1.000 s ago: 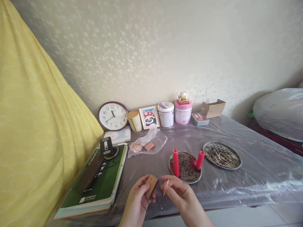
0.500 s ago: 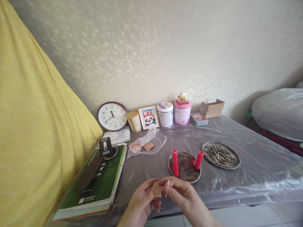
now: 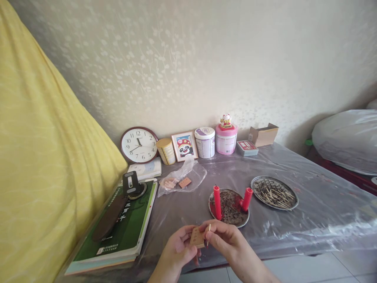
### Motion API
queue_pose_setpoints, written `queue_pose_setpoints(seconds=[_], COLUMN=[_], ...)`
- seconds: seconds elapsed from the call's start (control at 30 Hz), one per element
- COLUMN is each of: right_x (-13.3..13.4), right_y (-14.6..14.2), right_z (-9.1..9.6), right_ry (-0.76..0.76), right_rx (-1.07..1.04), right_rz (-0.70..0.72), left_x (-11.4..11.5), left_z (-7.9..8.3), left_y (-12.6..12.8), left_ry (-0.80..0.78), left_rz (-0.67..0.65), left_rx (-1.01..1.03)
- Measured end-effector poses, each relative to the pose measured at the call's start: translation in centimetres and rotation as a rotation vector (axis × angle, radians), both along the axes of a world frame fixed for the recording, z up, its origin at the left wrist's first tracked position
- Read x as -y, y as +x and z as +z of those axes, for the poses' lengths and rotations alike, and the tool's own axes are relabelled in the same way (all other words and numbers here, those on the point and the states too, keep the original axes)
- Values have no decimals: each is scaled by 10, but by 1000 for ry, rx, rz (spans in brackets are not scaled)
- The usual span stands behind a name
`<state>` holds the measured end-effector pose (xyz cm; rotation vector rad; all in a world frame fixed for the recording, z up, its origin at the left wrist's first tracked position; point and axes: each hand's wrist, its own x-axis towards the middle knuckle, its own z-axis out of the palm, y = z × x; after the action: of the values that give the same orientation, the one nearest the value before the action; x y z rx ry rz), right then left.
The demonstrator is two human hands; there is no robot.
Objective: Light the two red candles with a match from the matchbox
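My left hand [image 3: 176, 251] is closed round a small brown matchbox [image 3: 196, 237] at the table's near edge. My right hand [image 3: 226, 243] pinches a single matchstick [image 3: 208, 234] and also touches the box's right end. Just beyond my hands a round metal plate [image 3: 231, 210] carries two red candles, one upright [image 3: 217, 202] and one leaning [image 3: 246, 199]. Neither candle shows a flame. A second metal plate [image 3: 290, 204] to the right holds several loose matchsticks.
A green book [image 3: 123, 232] with a dark strip and a phone stand lies at left beside yellow fabric [image 3: 44, 177]. A plastic bag [image 3: 182, 179] sits mid-table. Clock [image 3: 138, 144], tins, picture frame, card pack and open carton line the wall. Plastic sheet covers the table.
My hands have come together: the matchbox turned flatter and my right hand, still pinching the matchstick, moved left onto the box. The view shifted slightly.
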<state>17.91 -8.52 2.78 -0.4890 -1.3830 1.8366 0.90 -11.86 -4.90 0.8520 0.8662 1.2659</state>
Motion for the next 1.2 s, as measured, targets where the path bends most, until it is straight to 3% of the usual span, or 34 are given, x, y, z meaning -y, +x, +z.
queue_pose_setpoints(seconds=[0.1,0.33,0.43,0.53,0.7,0.97,1.2], right_x=[0,-7,-9,-8,-3,3,13], right_y=[2,4,4,5,6,5,5], right_z=[-3,-23,-32,-34,-23,-11,-10], right_ry=[25,100,52,112,243,588,793], right_rx=[62,300,348,381,470,455,418], right_rz=[-58,-480,-584,-660,-729,-851,-816], left_x=[-1,3,3,3,3,2,2], left_z=[1,25,26,25,22,23,26], left_y=[-1,-3,-2,-2,0,1,2], left_ry=[12,-15,-20,-29,-40,-44,-17], left_rz=[28,145,144,149,158,185,217], left_rx=[-48,-8,24,22,15,-22,-42])
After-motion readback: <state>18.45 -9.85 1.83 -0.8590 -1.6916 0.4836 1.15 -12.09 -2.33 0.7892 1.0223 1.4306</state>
